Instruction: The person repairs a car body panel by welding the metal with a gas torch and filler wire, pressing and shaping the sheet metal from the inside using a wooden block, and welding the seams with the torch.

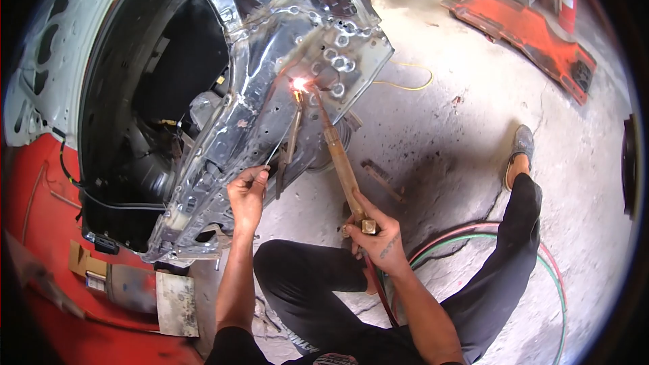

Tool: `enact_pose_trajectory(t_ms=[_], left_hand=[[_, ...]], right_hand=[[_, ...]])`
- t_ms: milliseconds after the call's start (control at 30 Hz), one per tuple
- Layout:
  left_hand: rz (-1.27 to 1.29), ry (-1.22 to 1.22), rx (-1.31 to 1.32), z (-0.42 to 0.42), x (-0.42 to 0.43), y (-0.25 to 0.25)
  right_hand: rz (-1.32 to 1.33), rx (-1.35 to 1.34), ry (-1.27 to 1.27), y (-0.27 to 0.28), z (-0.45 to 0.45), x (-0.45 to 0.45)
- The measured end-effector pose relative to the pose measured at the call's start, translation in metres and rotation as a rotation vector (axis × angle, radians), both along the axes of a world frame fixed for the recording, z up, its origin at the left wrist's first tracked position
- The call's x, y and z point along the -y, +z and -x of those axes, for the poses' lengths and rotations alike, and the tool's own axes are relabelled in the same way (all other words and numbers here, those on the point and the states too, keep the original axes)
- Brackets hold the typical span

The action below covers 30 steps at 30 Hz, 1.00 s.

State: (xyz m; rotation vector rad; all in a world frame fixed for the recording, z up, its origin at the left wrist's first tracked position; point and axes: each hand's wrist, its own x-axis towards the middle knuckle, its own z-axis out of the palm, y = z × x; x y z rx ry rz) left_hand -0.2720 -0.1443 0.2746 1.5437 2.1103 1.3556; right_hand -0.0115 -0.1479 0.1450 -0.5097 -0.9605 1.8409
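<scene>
My left hand [247, 194] is closed in a pinch on a thin rod [276, 149] that slants up toward a bright glow [299, 84] on the bare metal car body [270, 105]. In my right hand [380, 233] is a brass-coloured torch [341, 162], its fingers wrapped round the rear end by the valves. The torch's narrow tip meets the metal panel beside the glow. Locking pliers [292, 136] hang on the panel between the rod and the torch, just below the glow.
Red and green hoses [466, 231] curve over the concrete floor [433, 135] at my right. A red creeper [524, 34] lies at the upper right. A yellow cord [422, 84] and a metal strip [382, 180] are on the floor. A cardboard box [80, 258] sits lower left.
</scene>
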Motion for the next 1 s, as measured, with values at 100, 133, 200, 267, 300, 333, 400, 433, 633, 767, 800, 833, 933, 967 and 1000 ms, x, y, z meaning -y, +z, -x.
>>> enact_pose_trajectory(t_ms=[100,133,200,267,300,333,400,433,633,767,800,833,933,967,1000], left_hand=[[0.005,-0.002,0.012,-0.0007,-0.0005,0.0009],[0.006,-0.002,0.016,-0.0009,-0.0010,0.0010],[0.005,-0.002,-0.001,-0.0003,-0.0018,0.0011],[0.005,-0.002,-0.010,0.0006,-0.0026,0.0012],[0.005,-0.003,-0.011,0.0012,-0.0029,0.0012],[0.005,-0.003,-0.011,0.0017,-0.0030,0.0011],[0.006,0.000,-0.012,0.0024,-0.0029,0.0008],[0.007,0.002,-0.012,0.0027,-0.0029,0.0006],[0.005,-0.003,-0.015,0.0033,-0.0033,0.0002],[-0.003,-0.009,-0.019,0.0029,-0.0054,-0.0004],[-0.004,-0.010,-0.019,0.0029,-0.0056,-0.0005],[-0.005,-0.011,-0.019,0.0027,-0.0056,-0.0008],[-0.004,-0.007,-0.014,0.0012,-0.0048,-0.0013],[-0.004,-0.007,-0.015,0.0012,-0.0046,-0.0012],[-0.004,-0.008,-0.017,0.0015,-0.0044,-0.0009]], right_hand=[[0.003,-0.004,0.000,-0.0012,0.0001,0.0003],[0.000,-0.005,-0.001,-0.0029,0.0009,0.0003],[-0.005,-0.009,-0.002,-0.0062,0.0026,0.0004],[-0.004,-0.011,-0.005,-0.0054,0.0025,0.0005],[-0.003,-0.013,-0.007,-0.0050,0.0024,0.0005],[-0.004,-0.013,-0.007,-0.0048,0.0022,0.0004],[-0.007,-0.014,-0.009,-0.0045,0.0018,0.0002],[-0.008,-0.012,-0.009,-0.0046,0.0018,0.0002],[-0.012,-0.011,-0.006,-0.0052,0.0011,0.0001],[-0.021,-0.029,-0.017,-0.0072,0.0020,-0.0001],[-0.025,-0.037,-0.022,-0.0077,0.0023,-0.0002],[-0.017,-0.034,-0.016,-0.0076,0.0020,-0.0001],[-0.001,-0.025,-0.004,-0.0060,0.0002,0.0001],[0.000,-0.022,-0.002,-0.0054,0.0000,0.0002],[0.001,-0.019,-0.001,-0.0049,-0.0001,0.0003]])
